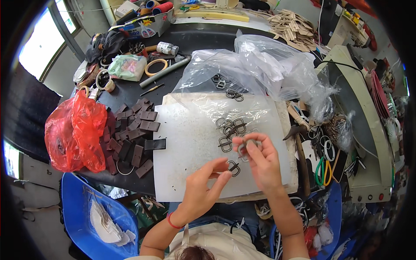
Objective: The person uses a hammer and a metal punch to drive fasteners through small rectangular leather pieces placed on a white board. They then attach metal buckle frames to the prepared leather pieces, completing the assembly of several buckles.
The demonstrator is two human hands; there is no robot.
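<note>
My right hand (264,164) pinches a small metal buckle (242,150) between thumb and fingers above the white board (182,134). To its left, my left hand (203,187) hovers over the board's near part, thumb and fingers apart, holding nothing. A loose dark buckle (234,168) lies just past its fingertips. Several more dark square buckles (225,144) with prongs are scattered beyond my hands, partly under the edge of a clear plastic bag (216,65). Dark brown folded strap pieces (138,125) are heaped left of the board. A black strap piece (155,144) rests on its left edge.
A red plastic bag (73,130) sits left of the strap pieces. Behind lie a metal rod (167,71), tape rolls and a crowded box (151,26). Blue bins (71,203) stand below the table. Scissors (320,171), cords and a beige machine (368,173) are at right.
</note>
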